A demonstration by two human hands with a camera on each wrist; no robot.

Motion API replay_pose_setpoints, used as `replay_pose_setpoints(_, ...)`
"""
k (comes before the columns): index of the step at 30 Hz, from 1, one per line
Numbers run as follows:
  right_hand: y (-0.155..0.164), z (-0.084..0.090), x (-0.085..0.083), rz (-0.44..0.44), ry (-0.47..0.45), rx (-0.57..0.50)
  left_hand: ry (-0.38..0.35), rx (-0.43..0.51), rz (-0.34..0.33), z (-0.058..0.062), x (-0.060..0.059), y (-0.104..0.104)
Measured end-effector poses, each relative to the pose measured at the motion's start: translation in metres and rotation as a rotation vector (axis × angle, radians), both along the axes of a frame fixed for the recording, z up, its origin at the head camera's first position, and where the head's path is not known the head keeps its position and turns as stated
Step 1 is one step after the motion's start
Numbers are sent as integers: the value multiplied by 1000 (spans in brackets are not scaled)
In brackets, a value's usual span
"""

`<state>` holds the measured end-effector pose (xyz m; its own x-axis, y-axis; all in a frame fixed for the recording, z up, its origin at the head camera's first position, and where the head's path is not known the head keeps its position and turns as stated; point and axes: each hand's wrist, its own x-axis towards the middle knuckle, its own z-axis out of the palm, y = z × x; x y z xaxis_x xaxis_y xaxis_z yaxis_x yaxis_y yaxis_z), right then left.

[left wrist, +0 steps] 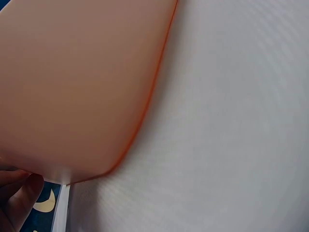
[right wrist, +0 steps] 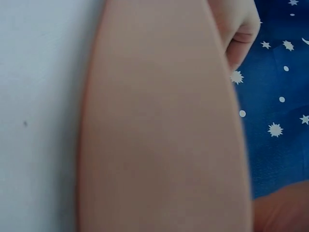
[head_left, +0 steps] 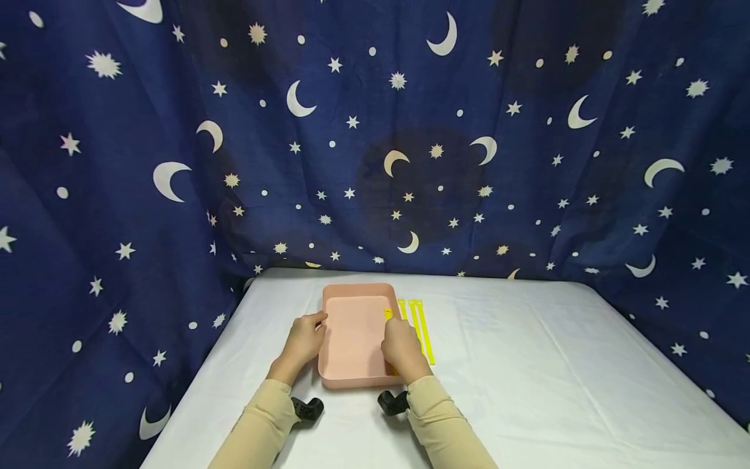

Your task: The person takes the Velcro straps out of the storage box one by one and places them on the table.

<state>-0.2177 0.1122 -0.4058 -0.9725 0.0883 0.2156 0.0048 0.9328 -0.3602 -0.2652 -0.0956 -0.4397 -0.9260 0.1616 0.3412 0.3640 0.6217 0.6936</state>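
Note:
A pink rectangular tray [head_left: 354,335] lies on the white table in front of me. My left hand [head_left: 306,337] holds its left wall, with fingertips at the rim; in the left wrist view the fingers [left wrist: 14,198] meet the tray's edge. My right hand [head_left: 403,345] reaches over the right wall, its fingers curled on a flat yellow strip [head_left: 388,314] along the tray's inner right side. That hand covers the strip's middle, and its fingertips are mostly hidden. More yellow strips [head_left: 426,335] lie on the table right of the tray, partly behind the hand.
The white-covered table [head_left: 545,371] extends to the right. A dark blue curtain [head_left: 375,130] with moons and stars hangs behind and beside it. Black wrist devices [head_left: 309,409] sit under both beige sleeves [head_left: 445,417].

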Motion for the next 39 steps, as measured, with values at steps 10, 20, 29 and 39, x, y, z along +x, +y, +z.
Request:
replay_pose_setpoints(10,-2,-5,2,-25,-15,71,13,-11,-9,0,-2,3)
replay_pose_setpoints(20,-2,-7,1,22,-22,113,17,-12,-8,4,-1,3)
replay_pose_setpoints(29,-3,-9,-1,69,-59,76,-23,-20,9,4,1,2)
replay_pose_setpoints(39,-7,-12,0,15,-49,92,0,-23,12,3,-1,0)
